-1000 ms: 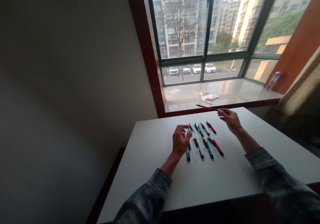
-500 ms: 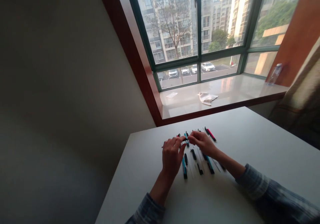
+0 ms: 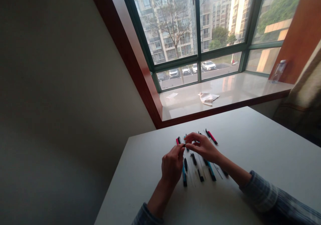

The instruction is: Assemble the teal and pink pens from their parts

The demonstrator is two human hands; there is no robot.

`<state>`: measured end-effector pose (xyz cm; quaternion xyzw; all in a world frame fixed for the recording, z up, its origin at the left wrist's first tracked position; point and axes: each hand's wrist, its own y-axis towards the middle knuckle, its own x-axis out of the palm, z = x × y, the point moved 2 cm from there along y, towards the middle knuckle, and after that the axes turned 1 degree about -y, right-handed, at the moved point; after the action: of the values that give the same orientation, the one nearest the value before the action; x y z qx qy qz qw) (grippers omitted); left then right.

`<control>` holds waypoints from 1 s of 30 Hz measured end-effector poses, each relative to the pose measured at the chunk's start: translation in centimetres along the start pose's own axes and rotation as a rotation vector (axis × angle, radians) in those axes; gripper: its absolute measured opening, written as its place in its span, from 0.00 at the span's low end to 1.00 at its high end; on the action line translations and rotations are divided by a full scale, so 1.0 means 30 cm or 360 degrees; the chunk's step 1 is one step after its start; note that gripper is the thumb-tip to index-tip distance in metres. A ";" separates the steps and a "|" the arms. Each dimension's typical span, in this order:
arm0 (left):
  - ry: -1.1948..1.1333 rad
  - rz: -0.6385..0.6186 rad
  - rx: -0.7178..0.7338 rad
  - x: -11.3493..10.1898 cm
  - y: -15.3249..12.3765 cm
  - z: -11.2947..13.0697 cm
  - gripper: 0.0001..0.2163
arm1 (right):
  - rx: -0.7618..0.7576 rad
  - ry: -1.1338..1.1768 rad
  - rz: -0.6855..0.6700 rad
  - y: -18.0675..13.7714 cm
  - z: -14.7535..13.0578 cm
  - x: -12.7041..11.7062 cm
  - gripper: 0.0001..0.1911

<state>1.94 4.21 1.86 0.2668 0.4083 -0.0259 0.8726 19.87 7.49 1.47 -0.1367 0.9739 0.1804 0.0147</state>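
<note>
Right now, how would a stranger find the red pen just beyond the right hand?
Start at the window, then drop to the white table below it. Look at the right end of the far row of pen parts. The red pen there has a black end, unlike its all-dark neighbour.

White table (image 3: 240, 198); on it, in rows: red piece (image 3: 212, 137), blue barrels (image 3: 211, 170), black pieces (image 3: 193, 159), thin rods (image 3: 218, 171).

Single head-worn cam, facing forward and down, view tilted. Left hand (image 3: 172, 166) and right hand (image 3: 205, 149) fairly near, lower centre; table (image 3: 265, 144) beneath, lower right; window (image 3: 220, 47) farther off, upper right; wall (image 3: 62, 84) along left.
</note>
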 end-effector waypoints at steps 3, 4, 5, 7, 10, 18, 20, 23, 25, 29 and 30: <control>0.0026 0.0005 0.0008 0.002 -0.003 0.011 0.15 | 0.0041 0.0150 0.0002 0.002 0.021 0.001 0.16; 0.0024 0.0008 0.0003 0.003 -0.004 0.013 0.15 | 0.0043 0.0212 -0.0022 0.003 0.027 0.001 0.16; 0.0019 0.0010 -0.0007 0.003 -0.006 0.014 0.15 | 0.0043 0.0263 -0.0048 0.005 0.031 0.001 0.16; -0.0001 0.0004 -0.0027 0.004 -0.008 0.013 0.15 | 0.0048 0.0314 -0.0084 0.006 0.036 -0.002 0.18; -0.0039 -0.0008 -0.0044 0.006 -0.011 0.013 0.15 | 0.0076 0.0292 -0.0078 0.007 0.036 -0.006 0.19; -0.0516 -0.0094 -0.0268 0.024 -0.001 0.007 0.19 | -0.0046 0.0327 0.0003 0.010 0.008 -0.013 0.11; -0.0732 -0.0132 -0.0336 0.028 0.005 0.000 0.20 | -0.0107 0.0216 0.0065 0.013 -0.009 -0.040 0.11; -0.0863 -0.0103 -0.0367 0.029 0.013 -0.009 0.21 | -0.0215 -0.0168 0.0199 0.007 -0.031 -0.121 0.09; -0.0810 -0.0042 -0.0382 0.027 0.016 -0.014 0.20 | -0.0246 -0.0498 0.0279 -0.010 -0.033 -0.197 0.10; -0.0720 0.0094 -0.0365 0.023 0.020 -0.018 0.16 | -0.0105 -0.0797 0.0355 -0.079 0.007 -0.343 0.16; -0.0727 0.0106 -0.0340 0.022 0.021 -0.017 0.16 | -0.0046 -0.0829 0.0335 -0.101 0.023 -0.368 0.17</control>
<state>2.19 5.12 1.40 0.1735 0.1920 -0.0135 0.9658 31.31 7.90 0.62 0.0159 0.9435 0.2238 0.2438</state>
